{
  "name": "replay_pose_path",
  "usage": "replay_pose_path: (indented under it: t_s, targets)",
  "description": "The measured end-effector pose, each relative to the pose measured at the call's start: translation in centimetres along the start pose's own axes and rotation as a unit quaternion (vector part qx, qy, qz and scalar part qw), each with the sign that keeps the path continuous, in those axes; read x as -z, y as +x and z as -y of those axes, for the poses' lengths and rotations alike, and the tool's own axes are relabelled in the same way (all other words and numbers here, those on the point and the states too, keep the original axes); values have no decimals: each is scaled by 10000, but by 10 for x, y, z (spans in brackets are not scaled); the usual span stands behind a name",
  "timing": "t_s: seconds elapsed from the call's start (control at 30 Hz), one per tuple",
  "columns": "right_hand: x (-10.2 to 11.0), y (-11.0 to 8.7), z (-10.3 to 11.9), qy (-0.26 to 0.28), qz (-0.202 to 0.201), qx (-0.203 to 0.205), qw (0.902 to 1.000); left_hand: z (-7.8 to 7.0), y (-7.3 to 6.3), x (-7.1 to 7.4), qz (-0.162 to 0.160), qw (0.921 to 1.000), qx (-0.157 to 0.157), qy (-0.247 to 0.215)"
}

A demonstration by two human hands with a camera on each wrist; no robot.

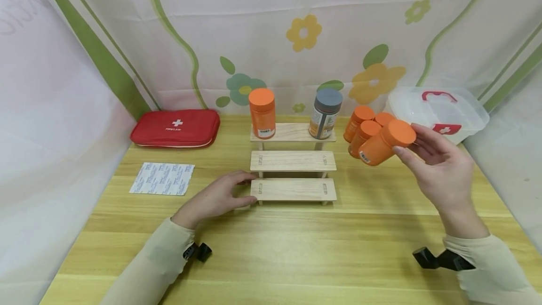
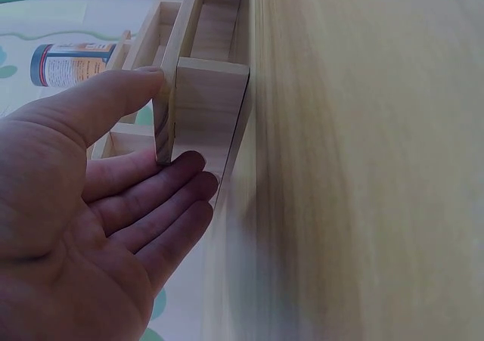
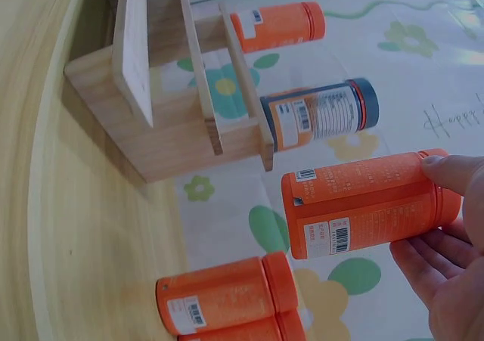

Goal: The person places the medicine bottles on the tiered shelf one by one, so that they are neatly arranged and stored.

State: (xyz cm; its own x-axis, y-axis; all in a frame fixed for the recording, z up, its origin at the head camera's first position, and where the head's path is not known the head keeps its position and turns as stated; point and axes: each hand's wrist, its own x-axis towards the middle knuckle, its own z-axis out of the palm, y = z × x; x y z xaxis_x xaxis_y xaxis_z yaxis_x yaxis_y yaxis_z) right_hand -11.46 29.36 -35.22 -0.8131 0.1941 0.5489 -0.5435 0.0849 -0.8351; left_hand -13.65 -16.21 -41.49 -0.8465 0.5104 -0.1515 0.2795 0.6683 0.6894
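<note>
My right hand (image 1: 444, 168) holds an orange bottle (image 1: 383, 145) by its orange cap, tilted and raised off the table. The right wrist view shows the thumb on one side of the cap and fingers on the other, with barcode labels on the bottle (image 3: 359, 205). At the left end of a three-step wooden display stand (image 1: 293, 189), my left hand (image 1: 216, 196) grips the lowest step's board between thumb and fingers. On the top step stand an orange bottle (image 1: 263, 114) at left and a grey-capped bottle (image 1: 325, 114) at right, both upright.
Several orange bottles (image 1: 361, 119) stand close together right of the stand, partly hidden by the held one. Behind my right hand is a clear-lidded first-aid box (image 1: 440, 102). A red first-aid pouch (image 1: 175, 128) and a white printed sheet (image 1: 163, 179) lie at left.
</note>
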Motion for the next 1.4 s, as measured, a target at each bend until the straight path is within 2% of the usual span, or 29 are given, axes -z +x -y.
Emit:
replay_pose_path:
  t_s: [0.17, 0.5, 0.63, 0.83, 1.1, 1.4]
  targets:
    - [-10, 0, 3, 395, 168, 251, 9988, 0, 0, 0, 8, 10000, -18, -3]
    - [-29, 0, 12, 36, 399, 428, 9983, 0, 0, 0, 26, 10000, -9, -31]
    - [-35, 0, 12, 58, 471, 499, 9976, 0, 0, 0, 27, 10000, 8, -37]
    - [-45, 1, 12, 548, 494, 546, 9958, 0, 0, 1, 18, 10000, -36, -9]
    - [-60, 2, 15, 627, 666, 526, 9944, -1, 0, 1, 1, 10000, -25, -13]
    - [-79, 1, 15, 140, 944, 606, 9936, -1, 0, 0, -14, 10000, -56, -39]
